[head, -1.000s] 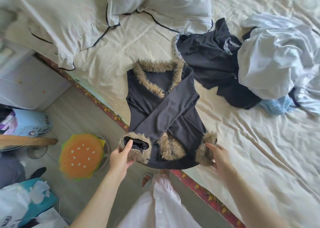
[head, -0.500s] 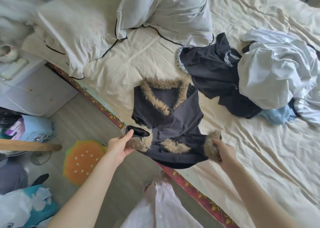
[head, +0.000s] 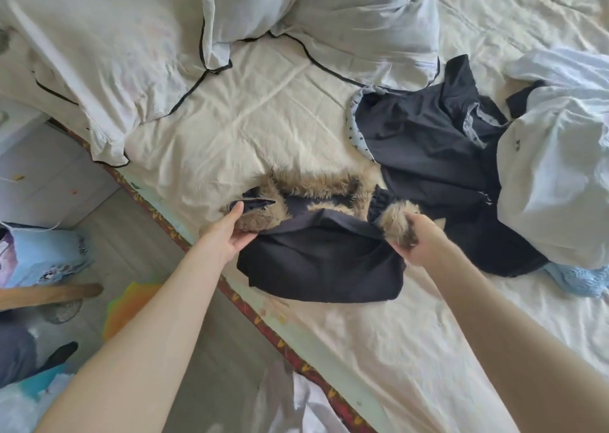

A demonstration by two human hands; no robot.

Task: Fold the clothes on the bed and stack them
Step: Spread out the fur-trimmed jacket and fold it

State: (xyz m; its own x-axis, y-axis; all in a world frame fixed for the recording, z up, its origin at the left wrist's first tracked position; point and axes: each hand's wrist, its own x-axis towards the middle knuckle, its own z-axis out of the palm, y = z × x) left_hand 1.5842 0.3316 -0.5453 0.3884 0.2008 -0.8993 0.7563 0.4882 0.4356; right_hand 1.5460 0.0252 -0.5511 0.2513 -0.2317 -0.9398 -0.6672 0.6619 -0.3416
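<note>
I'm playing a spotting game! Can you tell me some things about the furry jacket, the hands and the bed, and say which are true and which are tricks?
1. Both hands, left hand and right hand, hold the fur-trimmed jacket. True.
2. The jacket hangs in the air. False: it lies on the bed sheet.
3. The right hand grips a furry cuff. True.
4. The pillows are stacked on the jacket. False: they lie farther up the bed.
5. A dark garment lies beside the jacket, unfolded. True.
</note>
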